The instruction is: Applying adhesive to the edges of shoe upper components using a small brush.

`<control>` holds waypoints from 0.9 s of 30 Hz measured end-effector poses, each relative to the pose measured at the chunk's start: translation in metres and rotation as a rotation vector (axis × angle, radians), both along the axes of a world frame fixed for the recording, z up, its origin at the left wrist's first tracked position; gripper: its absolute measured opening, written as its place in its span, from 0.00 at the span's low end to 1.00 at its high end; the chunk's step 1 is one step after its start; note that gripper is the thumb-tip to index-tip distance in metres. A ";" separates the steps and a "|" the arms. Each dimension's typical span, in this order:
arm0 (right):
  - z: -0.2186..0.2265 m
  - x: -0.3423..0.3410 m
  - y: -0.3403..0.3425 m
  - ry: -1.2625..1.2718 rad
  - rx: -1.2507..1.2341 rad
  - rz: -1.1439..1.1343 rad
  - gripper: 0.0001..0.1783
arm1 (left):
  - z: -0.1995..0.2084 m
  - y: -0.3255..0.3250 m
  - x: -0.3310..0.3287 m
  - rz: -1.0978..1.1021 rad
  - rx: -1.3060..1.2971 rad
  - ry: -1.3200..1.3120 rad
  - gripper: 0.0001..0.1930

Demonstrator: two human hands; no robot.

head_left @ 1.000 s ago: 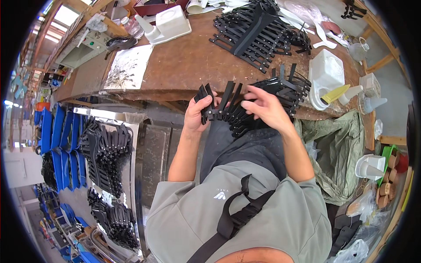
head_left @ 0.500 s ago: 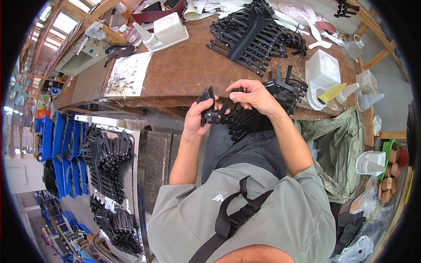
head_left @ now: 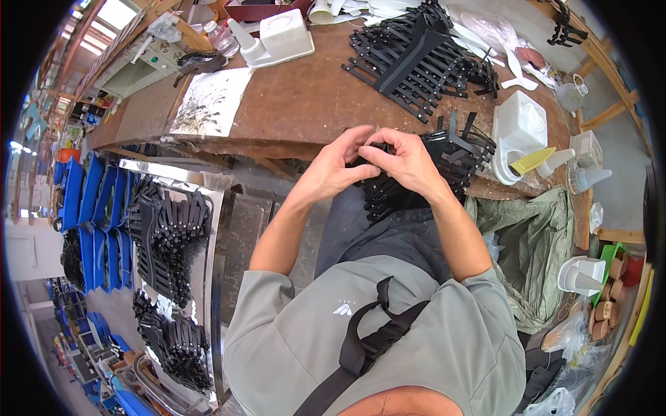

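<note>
left fingers [head_left: 354, 139] moved beside right fingers [head_left: 393, 138], near straps [head_left: 383, 197]

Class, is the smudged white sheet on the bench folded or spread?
Spread: the white sheet lies flat on the bench, its smudged face exposed.

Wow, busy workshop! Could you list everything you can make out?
Workbench: one, brown, ahead
Strap pieces: many, black, on bench, lap and rack
Metal rack: one, silvery, left
Plastic pots: three, white, bench and lower right
Pointed flat tool: one, yellow, at right pot
Smudged sheet: one, white, bench's left
Fabric bag: one, grey-green, right
Bins: several, blue, far left
Shirt: one, grey, on person
Left hand: one, bare, gripping straps
Right hand: one, bare, likewise
</note>
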State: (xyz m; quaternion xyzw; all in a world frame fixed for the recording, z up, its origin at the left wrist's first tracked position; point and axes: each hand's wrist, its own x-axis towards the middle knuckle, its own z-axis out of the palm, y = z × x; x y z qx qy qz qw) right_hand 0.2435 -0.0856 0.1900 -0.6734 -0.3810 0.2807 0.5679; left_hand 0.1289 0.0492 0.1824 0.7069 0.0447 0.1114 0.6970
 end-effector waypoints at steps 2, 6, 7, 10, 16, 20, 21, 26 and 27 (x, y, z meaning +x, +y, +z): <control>-0.003 0.002 -0.002 -0.057 0.037 -0.018 0.12 | 0.009 0.003 0.006 -0.223 -0.265 0.062 0.27; -0.001 0.007 -0.009 0.090 -0.083 -0.041 0.14 | -0.002 0.018 0.022 -0.306 -0.091 0.259 0.10; -0.001 0.009 -0.011 0.090 -0.084 -0.047 0.14 | -0.006 0.017 0.023 -0.312 -0.092 0.259 0.10; -0.006 0.015 -0.016 0.269 -0.062 -0.003 0.15 | -0.010 0.014 0.022 -0.283 -0.070 0.279 0.09; -0.011 0.023 -0.020 0.177 -0.120 0.046 0.15 | -0.007 0.007 0.015 -0.211 -0.065 0.281 0.08; -0.011 0.020 -0.017 0.076 -0.012 0.059 0.12 | -0.004 0.002 0.013 -0.266 -0.095 0.235 0.10; -0.009 0.019 -0.017 0.074 -0.012 0.062 0.12 | -0.004 0.003 0.013 -0.260 -0.101 0.231 0.10; -0.010 0.015 -0.018 0.056 0.062 0.006 0.09 | -0.001 0.002 0.019 -0.309 -0.157 0.229 0.10; -0.010 0.013 -0.018 0.056 0.060 0.007 0.09 | 0.000 0.001 0.021 -0.321 -0.122 0.220 0.10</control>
